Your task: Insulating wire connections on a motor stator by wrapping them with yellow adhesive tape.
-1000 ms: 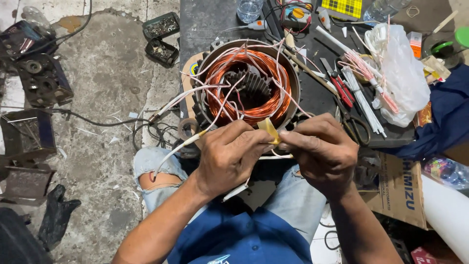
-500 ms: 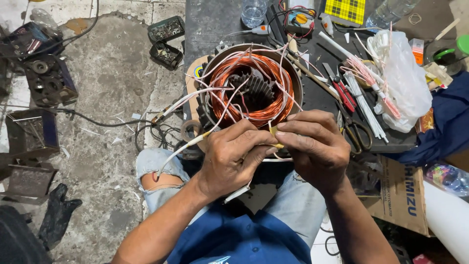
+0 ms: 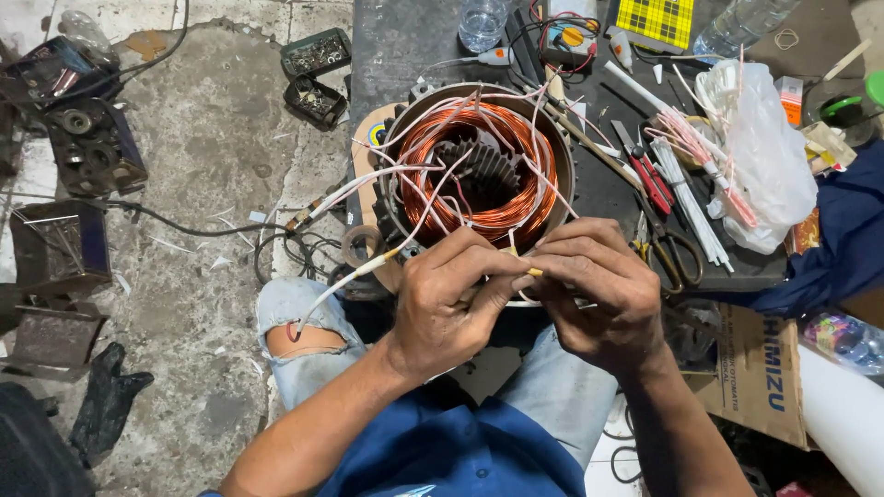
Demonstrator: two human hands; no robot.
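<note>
Your left hand point(image 3: 451, 299) and right hand point(image 3: 599, 294) jointly pinch a small yellow sleeve point(image 3: 533, 272) at the round copper-wound motor stator's point(image 3: 479, 166) near rim; sleeving appears underway, demanding steady fingertip alignment.

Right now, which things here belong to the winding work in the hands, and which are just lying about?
In hand:
- left hand and right hand, fingers pinching a small yellow sleeve
- motor stator with copper windings
- white lead wires

Lying about:
- scissors
- red-handled pliers
- plastic bag
- tape roll
- metal parts on the floor
</note>
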